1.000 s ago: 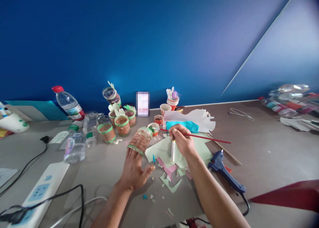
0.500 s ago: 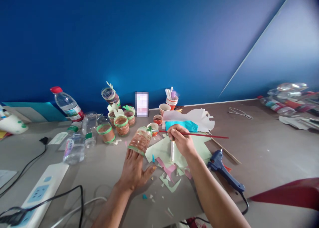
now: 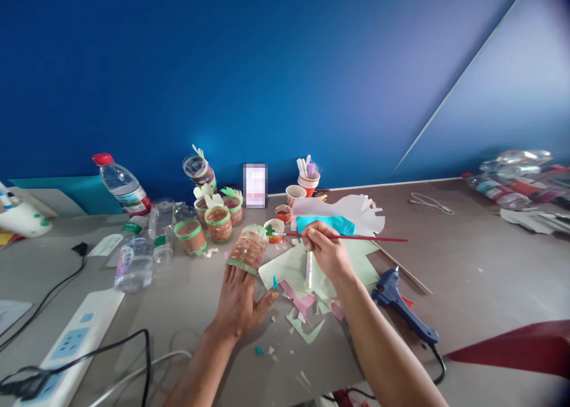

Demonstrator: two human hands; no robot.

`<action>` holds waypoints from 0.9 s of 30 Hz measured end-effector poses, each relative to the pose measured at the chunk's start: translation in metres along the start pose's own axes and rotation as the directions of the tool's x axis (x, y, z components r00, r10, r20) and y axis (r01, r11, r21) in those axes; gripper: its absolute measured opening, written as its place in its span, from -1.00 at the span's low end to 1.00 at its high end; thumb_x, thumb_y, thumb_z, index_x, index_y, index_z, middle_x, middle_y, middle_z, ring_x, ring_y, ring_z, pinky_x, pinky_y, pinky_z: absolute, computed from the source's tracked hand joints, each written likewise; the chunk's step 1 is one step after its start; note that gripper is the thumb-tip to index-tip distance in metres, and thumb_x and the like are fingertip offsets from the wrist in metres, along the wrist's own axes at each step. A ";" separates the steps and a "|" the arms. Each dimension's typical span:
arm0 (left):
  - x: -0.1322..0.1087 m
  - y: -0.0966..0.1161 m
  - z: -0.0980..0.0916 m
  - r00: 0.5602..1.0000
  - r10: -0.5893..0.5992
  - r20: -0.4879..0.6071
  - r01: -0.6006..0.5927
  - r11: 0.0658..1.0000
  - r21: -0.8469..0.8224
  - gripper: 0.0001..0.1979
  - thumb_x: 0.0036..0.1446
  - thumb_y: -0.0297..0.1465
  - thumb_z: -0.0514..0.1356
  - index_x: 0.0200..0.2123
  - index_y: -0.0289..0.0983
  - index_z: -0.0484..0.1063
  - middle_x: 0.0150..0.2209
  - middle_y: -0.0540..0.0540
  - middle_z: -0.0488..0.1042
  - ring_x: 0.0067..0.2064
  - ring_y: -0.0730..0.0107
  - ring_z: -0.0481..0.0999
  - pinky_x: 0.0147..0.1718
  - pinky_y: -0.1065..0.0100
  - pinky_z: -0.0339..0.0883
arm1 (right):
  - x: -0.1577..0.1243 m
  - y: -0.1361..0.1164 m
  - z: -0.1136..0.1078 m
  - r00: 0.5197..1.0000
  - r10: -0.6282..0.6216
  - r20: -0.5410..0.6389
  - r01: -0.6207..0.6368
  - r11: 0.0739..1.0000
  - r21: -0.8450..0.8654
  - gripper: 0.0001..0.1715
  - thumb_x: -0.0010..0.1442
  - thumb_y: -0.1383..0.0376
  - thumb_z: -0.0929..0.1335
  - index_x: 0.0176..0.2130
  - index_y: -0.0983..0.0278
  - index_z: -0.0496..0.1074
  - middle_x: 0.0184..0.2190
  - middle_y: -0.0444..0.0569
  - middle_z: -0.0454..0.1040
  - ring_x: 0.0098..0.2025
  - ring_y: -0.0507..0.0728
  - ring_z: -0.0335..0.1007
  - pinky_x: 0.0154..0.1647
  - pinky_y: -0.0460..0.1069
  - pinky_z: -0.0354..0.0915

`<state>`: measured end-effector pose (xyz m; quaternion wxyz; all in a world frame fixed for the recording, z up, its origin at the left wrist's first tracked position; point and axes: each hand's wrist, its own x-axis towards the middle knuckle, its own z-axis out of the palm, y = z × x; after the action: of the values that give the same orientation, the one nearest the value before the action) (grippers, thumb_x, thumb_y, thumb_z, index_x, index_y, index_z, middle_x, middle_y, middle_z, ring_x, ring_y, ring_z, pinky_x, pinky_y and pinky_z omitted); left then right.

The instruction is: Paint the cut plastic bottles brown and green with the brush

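My left hand (image 3: 238, 300) has its fingers inside a brown-painted plastic bottle cup (image 3: 247, 250) with green rims, holding it tilted; the thumb sticks out to the side. My right hand (image 3: 324, 247) pinches a long red paintbrush (image 3: 374, 239). Its green-loaded bristles are at the upper right edge of the bottle cup, in front of a small paper cup of green paint (image 3: 276, 228); whether they touch the bottle cup I cannot tell. Behind it stands another paper cup with brown paint (image 3: 283, 212).
Several similar painted cups (image 3: 218, 224) stand at the left. Pale green paper (image 3: 351, 270) and scraps lie under my right hand. A blue glue gun (image 3: 403, 303) rests at the right. Clear bottles (image 3: 133, 267) and a power strip (image 3: 71, 347) are at the left.
The bottle cup has turned slightly in my left hand. The brush stays near its upper edge, its handle end a little higher. The whole view has shifted slightly.
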<state>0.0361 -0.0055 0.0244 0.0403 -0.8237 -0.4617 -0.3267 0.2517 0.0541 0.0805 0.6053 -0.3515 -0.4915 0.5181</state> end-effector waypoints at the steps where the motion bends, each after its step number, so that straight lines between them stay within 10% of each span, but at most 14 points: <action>1: 0.000 0.000 0.000 1.000 0.005 0.006 -0.005 1.000 0.000 -0.26 0.18 -0.13 0.12 0.32 -0.34 0.00 0.26 -0.42 0.20 0.30 -0.22 0.11 0.18 -0.18 0.05 | 0.000 0.000 0.000 1.000 -0.008 -0.010 0.008 1.000 0.004 -0.76 0.06 0.16 0.40 -0.51 0.26 0.40 -0.66 -0.17 0.26 -0.59 0.00 0.09 -0.54 -0.05 0.01; 21: -0.001 -0.001 0.002 1.000 -0.017 -0.024 0.016 1.000 -0.019 -0.27 0.18 -0.12 0.11 0.31 -0.34 0.03 0.22 -0.42 0.23 0.30 -0.21 0.11 0.17 -0.18 0.06 | 0.004 0.000 -0.004 0.998 -0.006 -0.060 0.007 1.000 0.006 -0.77 0.07 0.14 0.40 -0.46 0.25 0.44 -0.64 -0.15 0.29 -0.57 0.02 0.15 -0.53 -0.04 0.09; 27: 0.006 0.007 -0.008 0.999 -0.013 0.050 0.032 0.920 -0.391 -0.31 0.23 0.01 -0.04 0.29 -0.28 0.13 0.26 -0.35 0.21 0.33 -0.16 0.06 0.22 -0.18 -0.01 | 0.006 0.008 -0.002 0.999 0.006 -0.039 -0.005 1.000 0.026 -0.64 0.16 0.04 0.35 -0.17 0.23 0.49 -0.36 -0.01 0.53 -0.33 0.15 0.45 -0.23 0.07 0.36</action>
<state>0.0397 -0.0084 0.0357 -0.1397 -0.8172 -0.3973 -0.3935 0.2512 0.0622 0.0735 0.6178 -0.3549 -0.4721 0.5191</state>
